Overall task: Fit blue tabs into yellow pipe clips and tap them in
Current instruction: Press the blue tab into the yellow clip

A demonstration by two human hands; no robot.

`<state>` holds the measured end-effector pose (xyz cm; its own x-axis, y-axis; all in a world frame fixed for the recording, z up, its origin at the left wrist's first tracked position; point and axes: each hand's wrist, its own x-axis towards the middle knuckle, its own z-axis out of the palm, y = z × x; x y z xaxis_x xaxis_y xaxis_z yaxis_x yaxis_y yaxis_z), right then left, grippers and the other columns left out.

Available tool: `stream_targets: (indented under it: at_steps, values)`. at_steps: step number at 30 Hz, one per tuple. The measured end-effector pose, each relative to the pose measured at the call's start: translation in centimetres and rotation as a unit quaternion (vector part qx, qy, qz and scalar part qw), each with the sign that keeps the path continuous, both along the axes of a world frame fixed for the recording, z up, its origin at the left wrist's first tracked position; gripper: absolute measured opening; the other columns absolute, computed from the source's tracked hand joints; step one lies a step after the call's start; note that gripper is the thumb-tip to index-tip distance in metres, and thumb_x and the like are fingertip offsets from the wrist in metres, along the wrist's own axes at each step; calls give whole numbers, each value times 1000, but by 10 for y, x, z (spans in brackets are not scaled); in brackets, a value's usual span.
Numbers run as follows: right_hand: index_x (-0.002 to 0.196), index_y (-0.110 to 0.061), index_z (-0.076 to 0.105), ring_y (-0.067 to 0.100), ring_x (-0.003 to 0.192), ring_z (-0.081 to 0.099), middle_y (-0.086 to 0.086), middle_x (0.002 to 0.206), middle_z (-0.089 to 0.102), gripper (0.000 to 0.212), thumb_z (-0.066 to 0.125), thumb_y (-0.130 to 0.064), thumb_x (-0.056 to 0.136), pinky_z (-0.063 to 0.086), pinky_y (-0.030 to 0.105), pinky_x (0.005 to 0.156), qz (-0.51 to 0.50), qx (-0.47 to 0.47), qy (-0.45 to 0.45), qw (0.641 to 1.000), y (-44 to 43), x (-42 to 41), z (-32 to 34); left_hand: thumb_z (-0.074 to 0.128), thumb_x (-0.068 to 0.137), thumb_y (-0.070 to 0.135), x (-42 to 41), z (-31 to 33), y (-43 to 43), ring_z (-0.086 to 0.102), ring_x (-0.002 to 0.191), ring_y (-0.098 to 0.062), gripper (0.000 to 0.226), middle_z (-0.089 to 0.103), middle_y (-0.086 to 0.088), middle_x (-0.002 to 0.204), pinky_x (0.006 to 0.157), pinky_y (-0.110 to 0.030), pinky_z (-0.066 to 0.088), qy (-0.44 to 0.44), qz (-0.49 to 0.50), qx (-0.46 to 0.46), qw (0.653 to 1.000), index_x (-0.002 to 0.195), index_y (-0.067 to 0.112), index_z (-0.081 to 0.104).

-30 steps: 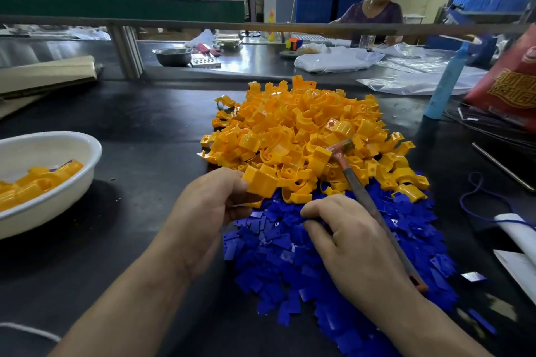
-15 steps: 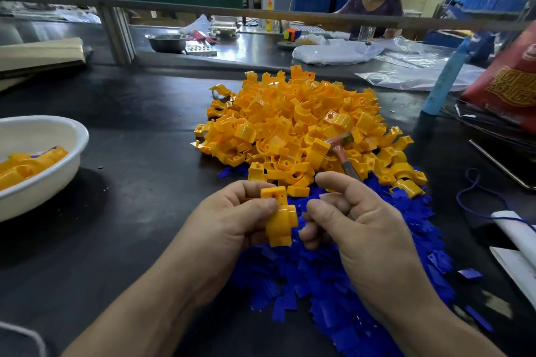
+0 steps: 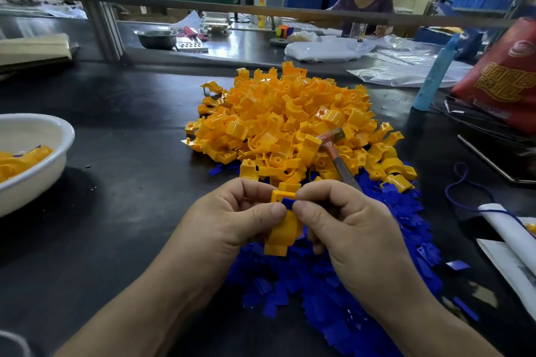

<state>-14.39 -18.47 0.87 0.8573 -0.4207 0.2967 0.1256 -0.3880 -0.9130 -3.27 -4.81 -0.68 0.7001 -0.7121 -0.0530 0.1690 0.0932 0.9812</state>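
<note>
My left hand [image 3: 229, 220] grips a yellow pipe clip [image 3: 280, 233] above the near edge of a pile of blue tabs [image 3: 333, 284]. My right hand [image 3: 348, 229] pinches a blue tab [image 3: 288, 202] against the top of that clip, thumb and forefinger on it. The handle of a small hammer [image 3: 333, 142] also runs under my right hand; its head lies on the heap of yellow clips [image 3: 290, 122] behind. Whether the tab sits inside the clip's slot I cannot tell.
A white bowl [image 3: 43, 171] with several finished clips stands at the left. A red bag [image 3: 504, 78], a light blue bottle [image 3: 435, 75] and plastic sheets lie at the right and back. A person sits behind the metal rail [image 3: 261, 11].
My right hand left the blue pile with a tab and brought it to the clip. My left hand carried the clip back from the heap and turned it upright.
</note>
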Motion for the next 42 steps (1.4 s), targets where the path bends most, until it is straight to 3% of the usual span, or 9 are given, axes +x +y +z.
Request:
stream_targets:
  at_steps: [8, 12, 15, 18, 22, 28, 34, 38, 42]
  values:
    - [92, -30, 68, 4, 87, 60, -17, 91, 62, 12, 68, -21, 84, 48, 10, 66, -20, -126, -12, 992, 1, 1, -2, 80, 64, 40, -2, -2, -2, 70, 82, -27, 31, 73, -14, 95, 65, -33, 54, -5, 1, 29, 1000, 90, 25, 75]
    - [93, -39, 63, 3, 93, 59, -19, 98, 59, 17, 69, -30, 80, 52, 14, 72, -32, -88, 9, 996, -2, 2, -6, 84, 63, 46, -3, -2, -2, 70, 80, -23, 34, 74, -9, 92, 63, -30, 53, -21, -6, 36, 999, 90, 27, 75]
    - [97, -37, 67, 10, 90, 65, -14, 96, 65, 25, 65, -40, 73, 57, 23, 71, 19, 52, 35, 998, -4, 4, -6, 75, 63, 46, -4, -4, -2, 71, 82, -27, 32, 75, -9, 90, 64, -32, 54, -22, -1, 28, 999, 89, 27, 75]
    - [95, -37, 69, 10, 85, 68, -8, 92, 70, 23, 63, -38, 72, 55, 19, 66, 52, 119, 32, 991, -4, 5, -5, 71, 65, 45, -5, -7, -4, 70, 91, -35, 31, 75, -13, 94, 73, -39, 56, -32, 5, 30, 999, 91, 27, 74]
    - [94, -37, 69, 13, 85, 68, -5, 92, 70, 22, 62, -38, 73, 57, 22, 68, 45, 104, 20, 993, -4, 5, -7, 67, 65, 47, -7, -8, -5, 71, 90, -28, 30, 75, -8, 95, 74, -37, 55, -47, 11, 40, 998, 89, 30, 74]
    - [93, -35, 69, 11, 84, 67, -7, 91, 70, 18, 61, -37, 76, 56, 20, 66, 33, 62, 5, 998, 1, 4, -6, 65, 75, 44, -10, -8, -7, 70, 94, -29, 19, 74, -7, 97, 83, -48, 57, -63, 27, 54, 996, 89, 33, 73]
    - [88, -33, 71, 13, 87, 68, -6, 91, 71, 17, 65, -32, 73, 57, 23, 69, 34, 108, -8, 993, 1, 2, -7, 63, 65, 51, -13, -7, -7, 71, 90, -24, 31, 75, -4, 93, 71, -33, 55, -72, 27, 49, 996, 89, 35, 73]
    - [89, -35, 70, 9, 87, 68, -8, 91, 71, 16, 63, -33, 74, 55, 17, 68, 43, 107, -20, 993, 3, 2, -7, 65, 83, 35, -12, -3, -6, 70, 88, -26, 11, 75, -5, 90, 71, -36, 55, -81, 39, 63, 994, 88, 31, 73]
    - [92, -39, 68, 5, 89, 65, -15, 94, 68, 19, 61, -37, 75, 54, 15, 70, 29, 70, -18, 997, 5, 2, -8, 62, 88, 30, -12, 1, -5, 70, 87, -23, 12, 74, -3, 90, 74, -35, 57, -86, 45, 87, 991, 87, 32, 73]
